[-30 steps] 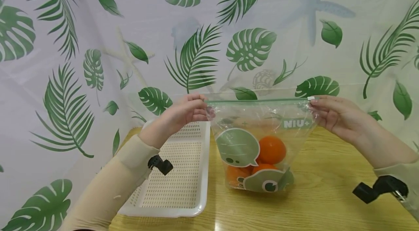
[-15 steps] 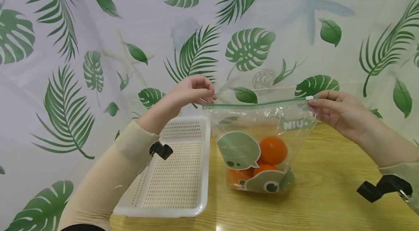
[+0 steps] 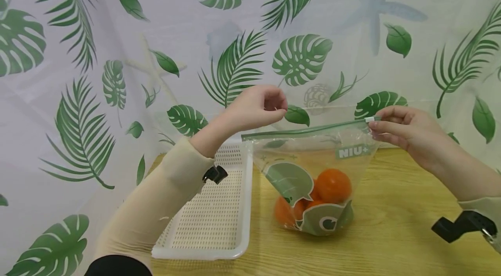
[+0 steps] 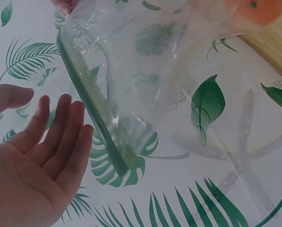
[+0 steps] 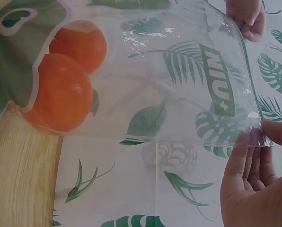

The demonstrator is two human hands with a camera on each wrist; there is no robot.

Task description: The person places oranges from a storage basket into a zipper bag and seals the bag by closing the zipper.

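Note:
A clear slider zip bag (image 3: 289, 176) with green prints and "NIU+" lettering stands on the table, several orange round fruits (image 3: 334, 185) inside it. My right hand (image 3: 407, 132) pinches the bag's top right corner beside the white slider (image 3: 369, 119); in the right wrist view thumb and fingers (image 5: 245, 163) close on that corner. My left hand (image 3: 256, 108) hovers above the left part of the green zip strip (image 3: 297, 132), holding nothing. Its fingers bend loosely; the left wrist view shows the left hand (image 4: 41, 161) beside the strip (image 4: 91, 104), apparently apart from it.
Left of the bag, under my left forearm, lies a white perforated plastic basket (image 3: 245, 206). The wooden table (image 3: 391, 224) ends at a leaf-printed white cloth (image 3: 235, 24) behind. Black camera straps (image 3: 462, 226) sit on both wrists.
My left hand has let go of the bag's top left corner and moved up and right above the strip. That corner has sagged and the bag leans slightly. The right hand keeps its pinch.

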